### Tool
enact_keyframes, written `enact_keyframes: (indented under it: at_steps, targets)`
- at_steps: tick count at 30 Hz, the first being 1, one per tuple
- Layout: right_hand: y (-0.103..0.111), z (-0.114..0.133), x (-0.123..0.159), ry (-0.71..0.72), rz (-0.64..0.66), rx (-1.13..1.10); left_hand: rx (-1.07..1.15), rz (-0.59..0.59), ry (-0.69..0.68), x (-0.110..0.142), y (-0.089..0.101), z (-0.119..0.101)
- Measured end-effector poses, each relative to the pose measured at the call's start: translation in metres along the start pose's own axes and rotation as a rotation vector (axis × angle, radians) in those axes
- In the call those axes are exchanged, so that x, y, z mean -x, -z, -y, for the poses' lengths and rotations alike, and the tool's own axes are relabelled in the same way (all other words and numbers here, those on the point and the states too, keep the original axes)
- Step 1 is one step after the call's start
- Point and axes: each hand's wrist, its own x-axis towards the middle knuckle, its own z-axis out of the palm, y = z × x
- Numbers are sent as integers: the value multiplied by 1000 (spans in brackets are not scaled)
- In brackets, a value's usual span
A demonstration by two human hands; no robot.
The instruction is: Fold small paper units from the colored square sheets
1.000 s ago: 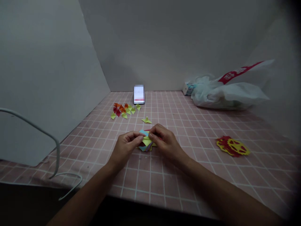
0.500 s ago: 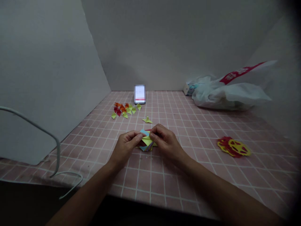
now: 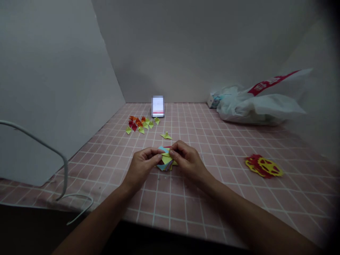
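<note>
Between my two hands is a folded piece of yellow paper (image 3: 166, 157). My left hand (image 3: 143, 163) pinches its left side between thumb and fingers, and my right hand (image 3: 186, 158) pinches its right side the same way. Under it lies a fanned stack of coloured paper squares (image 3: 165, 167), with blue, purple, yellow and red edges showing. My fingers cover part of the paper. Just beyond my hands, a yellow folded paper crane (image 3: 166, 135) rests on the table with its wings spread.
Several small folded paper figures (image 3: 138, 123) in red, orange and yellow lie at the back left, near an upright phone (image 3: 158, 106). Red and yellow cut-out discs (image 3: 264, 166) sit at the right. A white plastic bag (image 3: 255, 106) and a box (image 3: 212, 100) are behind. A pale cable (image 3: 65, 170) hangs at the left.
The yellow paper's visible shape has shifted slightly between my fingertips, and its front point is less distinct. Both hands keep nearly the same place.
</note>
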Motion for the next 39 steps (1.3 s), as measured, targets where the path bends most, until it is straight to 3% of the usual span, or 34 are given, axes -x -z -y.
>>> enact_keyframes:
  at_steps: [9, 20, 27, 33, 39]
  targets:
    - [-1, 1, 1, -23, -25, -5, 50, 14, 8, 0, 1, 1]
    - [-2, 0, 2, -8, -16, 0, -16, 25, 21, -1, 1, 0]
    - [-3, 3, 3, 75, 14, 106, -79, 51, 19, -1, -2, -3]
    - [-3, 2, 3, 23, 44, 79, -161, 21, -21, 0, -2, -4]
    - [-3, 3, 3, 34, 20, 86, -76, 35, 19, 0, -1, -1]
